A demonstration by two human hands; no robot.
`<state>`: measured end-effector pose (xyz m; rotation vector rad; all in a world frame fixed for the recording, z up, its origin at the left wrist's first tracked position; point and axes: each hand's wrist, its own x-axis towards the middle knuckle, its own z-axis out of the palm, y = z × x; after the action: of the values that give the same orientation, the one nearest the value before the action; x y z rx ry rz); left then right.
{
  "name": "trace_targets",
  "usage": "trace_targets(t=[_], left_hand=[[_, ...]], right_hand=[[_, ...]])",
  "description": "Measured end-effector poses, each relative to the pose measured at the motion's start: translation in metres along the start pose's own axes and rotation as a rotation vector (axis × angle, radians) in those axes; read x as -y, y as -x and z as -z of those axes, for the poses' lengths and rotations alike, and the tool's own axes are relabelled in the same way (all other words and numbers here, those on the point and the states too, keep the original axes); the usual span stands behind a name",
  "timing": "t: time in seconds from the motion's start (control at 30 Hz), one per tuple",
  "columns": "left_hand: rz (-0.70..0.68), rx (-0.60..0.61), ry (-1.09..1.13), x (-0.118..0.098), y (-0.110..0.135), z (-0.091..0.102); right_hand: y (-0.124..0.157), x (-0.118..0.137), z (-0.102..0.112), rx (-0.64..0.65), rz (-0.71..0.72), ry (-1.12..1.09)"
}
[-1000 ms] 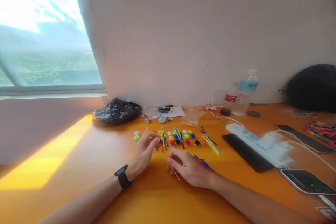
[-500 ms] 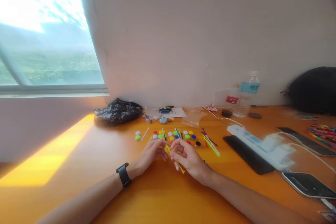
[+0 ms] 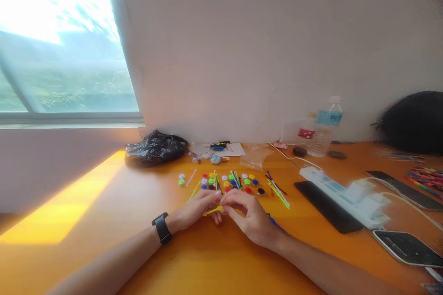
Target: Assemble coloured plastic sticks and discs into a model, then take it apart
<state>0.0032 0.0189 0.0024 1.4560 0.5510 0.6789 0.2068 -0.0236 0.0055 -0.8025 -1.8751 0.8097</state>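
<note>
A thin yellow plastic stick [image 3: 211,212] with a wider end slants between my two hands, low over the table. My left hand [image 3: 194,208], with a black watch on its wrist, is closed around the stick from the left. From the right, my right hand [image 3: 252,216] pinches its wider yellow end at the fingertips. Whether that end is a separate round piece is partly hidden by the fingers. Just beyond the hands lie rows of small coloured discs [image 3: 245,176] and several thin plastic sticks [image 3: 278,193].
A black plastic bag [image 3: 155,148] sits at the back left. Behind the discs are a paper sheet [image 3: 237,149] and a clear bag [image 3: 255,157]. On the right are a white power strip [image 3: 341,193], dark phones [image 3: 327,205], cables and plastic bottles [image 3: 319,140]. A blue piece [image 3: 277,223] lies beside my right wrist.
The yellow stick has swung from pointing down right under my right hand to pointing left under my left hand. My fingertips have come closer together.
</note>
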Motion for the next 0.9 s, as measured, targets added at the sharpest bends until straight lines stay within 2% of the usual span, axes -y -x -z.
trace_targets(t=[0.13,0.37,0.5,0.67,0.9], left_hand=[[-0.002,-0.003,-0.122,-0.007,0.003,-0.002],[-0.003,-0.087,-0.086,0.005,0.001,-0.001],[-0.028,-0.166,-0.106,0.002,0.002,-0.003],[-0.113,-0.197,-0.263,-0.004,0.004,-0.005],[-0.227,-0.216,-0.391,0.003,0.002,-0.001]], right_hand=[[0.001,-0.005,0.0,-0.032,0.003,0.054],[0.0,-0.011,0.0,-0.083,-0.1,0.047],[0.0,-0.013,0.001,-0.099,-0.132,0.004],[0.001,-0.013,0.001,-0.101,-0.146,-0.014],[0.001,-0.014,-0.001,-0.122,-0.075,0.075]])
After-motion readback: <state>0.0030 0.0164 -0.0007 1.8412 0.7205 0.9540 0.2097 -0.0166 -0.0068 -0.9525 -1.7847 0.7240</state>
